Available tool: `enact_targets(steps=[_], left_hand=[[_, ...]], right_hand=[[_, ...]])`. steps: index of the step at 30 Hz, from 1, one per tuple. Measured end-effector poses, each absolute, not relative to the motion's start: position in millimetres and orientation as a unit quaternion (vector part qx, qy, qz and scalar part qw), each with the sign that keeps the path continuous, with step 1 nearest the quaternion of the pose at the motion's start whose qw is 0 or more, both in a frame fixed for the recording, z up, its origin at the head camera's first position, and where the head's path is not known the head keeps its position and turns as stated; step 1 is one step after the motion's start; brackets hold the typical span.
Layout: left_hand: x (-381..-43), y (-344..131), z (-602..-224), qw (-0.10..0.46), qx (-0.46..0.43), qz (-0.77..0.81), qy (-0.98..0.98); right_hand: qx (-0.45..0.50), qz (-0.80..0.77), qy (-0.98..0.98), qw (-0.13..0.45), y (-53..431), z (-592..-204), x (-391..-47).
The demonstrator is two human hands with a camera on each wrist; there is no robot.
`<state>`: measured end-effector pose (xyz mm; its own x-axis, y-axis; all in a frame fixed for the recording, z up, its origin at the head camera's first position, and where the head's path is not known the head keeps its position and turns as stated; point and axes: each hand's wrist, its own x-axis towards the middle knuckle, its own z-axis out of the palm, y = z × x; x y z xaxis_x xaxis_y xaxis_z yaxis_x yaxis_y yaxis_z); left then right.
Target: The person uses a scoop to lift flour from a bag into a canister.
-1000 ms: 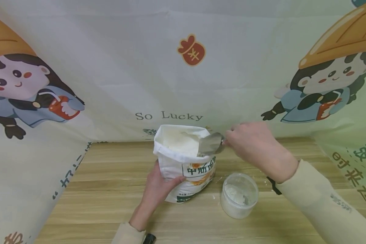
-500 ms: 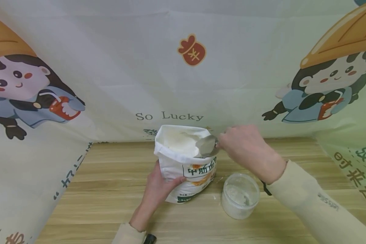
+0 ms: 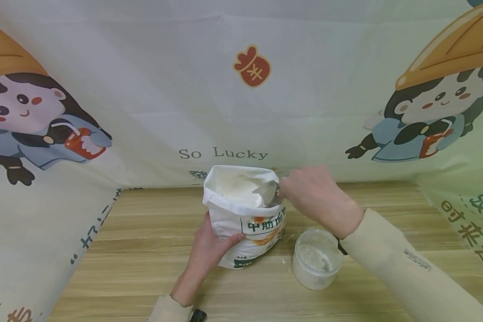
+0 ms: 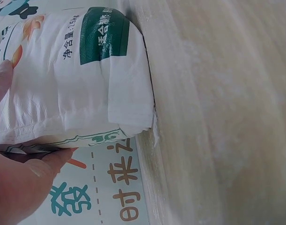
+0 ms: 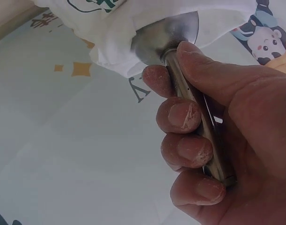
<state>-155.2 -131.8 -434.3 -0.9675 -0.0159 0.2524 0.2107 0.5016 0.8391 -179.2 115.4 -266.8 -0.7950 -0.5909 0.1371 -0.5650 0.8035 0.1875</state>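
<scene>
A white flour bag [image 3: 245, 241] stands on the table with its top folded open, and pale flour [image 3: 235, 190] shows inside. My left hand [image 3: 209, 246] grips the bag's lower left side, thumb across the printed front; the left wrist view shows the bag's base [image 4: 131, 93] close up. My right hand [image 3: 315, 192] holds a metal scoop [image 3: 267, 193] whose blade is dipped into the flour at the bag's right side. In the right wrist view the fingers curl round the scoop's handle [image 5: 213, 145]. The scoop's front edge is hidden in the flour and bag.
A clear round tub [image 3: 317, 259] with some flour inside stands right of the bag, below my right forearm. Flour specks lie on the wooden table [image 3: 137, 250] around it. A printed cloth [image 3: 165, 89] hangs behind and at both sides.
My right hand has moved left and slightly down, pushing the scoop deeper into the flour inside the bag. The left hand and the bag stay where they were.
</scene>
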Motion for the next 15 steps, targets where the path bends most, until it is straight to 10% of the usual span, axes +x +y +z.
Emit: enact_targets(steps=[15], left_hand=[[-155,-132,-435,0.114,-0.056,-0.5,-0.857]], right_hand=[[0.29,-0.063,-0.954,0.035,104,-273,-194]])
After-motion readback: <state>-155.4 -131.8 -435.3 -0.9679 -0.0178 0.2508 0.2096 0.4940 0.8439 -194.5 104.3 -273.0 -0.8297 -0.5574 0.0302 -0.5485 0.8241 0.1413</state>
